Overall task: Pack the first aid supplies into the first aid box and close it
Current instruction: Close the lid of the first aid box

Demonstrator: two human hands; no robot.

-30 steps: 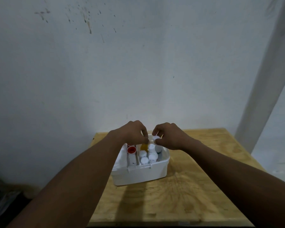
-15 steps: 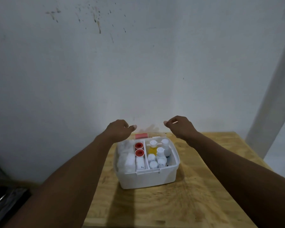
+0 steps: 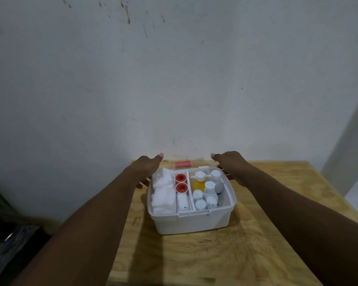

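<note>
White first aid box open at table centre, bottles and gauze inside; left hand at 10 o'clock, right hand at 2 o'clock, each grip spread, holding nothing.

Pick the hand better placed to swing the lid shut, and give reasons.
Neither clearly. The left hand and right hand flank the box evenly, both reaching its rear, where the lid lies behind. Use both.
</note>
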